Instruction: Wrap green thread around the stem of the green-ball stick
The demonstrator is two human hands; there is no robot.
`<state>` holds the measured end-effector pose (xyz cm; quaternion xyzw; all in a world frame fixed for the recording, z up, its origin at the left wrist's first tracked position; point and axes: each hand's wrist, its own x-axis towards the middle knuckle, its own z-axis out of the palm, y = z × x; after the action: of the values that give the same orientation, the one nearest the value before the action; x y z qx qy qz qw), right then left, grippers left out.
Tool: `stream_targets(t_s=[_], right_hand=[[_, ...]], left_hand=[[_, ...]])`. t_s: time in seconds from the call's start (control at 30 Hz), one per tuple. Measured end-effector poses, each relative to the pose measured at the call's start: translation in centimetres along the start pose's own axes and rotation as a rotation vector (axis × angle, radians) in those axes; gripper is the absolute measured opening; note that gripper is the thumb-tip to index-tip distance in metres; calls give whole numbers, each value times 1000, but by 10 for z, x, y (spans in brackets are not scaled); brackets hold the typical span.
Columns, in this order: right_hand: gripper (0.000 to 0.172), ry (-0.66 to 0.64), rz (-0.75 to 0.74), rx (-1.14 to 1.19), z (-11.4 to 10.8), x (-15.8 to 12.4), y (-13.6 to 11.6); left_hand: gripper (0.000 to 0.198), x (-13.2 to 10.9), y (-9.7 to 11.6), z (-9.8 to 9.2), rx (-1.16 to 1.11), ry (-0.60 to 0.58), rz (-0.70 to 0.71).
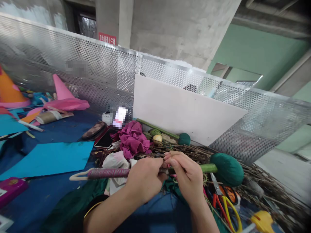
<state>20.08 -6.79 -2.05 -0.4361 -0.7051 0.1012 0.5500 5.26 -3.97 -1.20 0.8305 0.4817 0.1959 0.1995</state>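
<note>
Across the middle lies a stick (109, 173) wound with purple wrapping on its left part, with a cream loop (79, 174) at its left end. Its right part is green and ends at a round dark green cloth-covered ball (227, 169). My left hand (147, 178) is closed around the stick near its middle. Beside it, my right hand (187, 173) is closed in a pinch over the stick, its thumb and fingertips close to my left fingers. Whatever is in that pinch is too small to make out. Crumpled magenta cloth (134, 139) and white cloth (118, 164) lie just beyond my hands.
Scissors with red and yellow handles (227, 207) and a yellow-handled tool (262, 221) lie at the right by dry twigs (274, 194). Blue sheet (53, 158) and a purple object (12, 191) are left. A white board (179, 110) leans against the perforated metal panel (97, 64) behind.
</note>
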Motion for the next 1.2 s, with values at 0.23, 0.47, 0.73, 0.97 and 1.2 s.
stream_targets(t_s=[0.23,0.47,0.73,0.97,1.2], right_hand=[[28,6,248,-72,-9,0,8],[31,-45,408,-51,-14,3,11],[30,-60,433,-43,-9,6,11],[34,-14,464,131,-36,4,1],[32,378,593,313,-110,-15,20]], left_hand=[[16,-2,-2,11,210,101,269],[21,-3,-8,20,348,293,578],[20,0,-5,16,392,372,692],[26,8,-25,2,313,515,641],[23,9,-42,-25,280,442,439]])
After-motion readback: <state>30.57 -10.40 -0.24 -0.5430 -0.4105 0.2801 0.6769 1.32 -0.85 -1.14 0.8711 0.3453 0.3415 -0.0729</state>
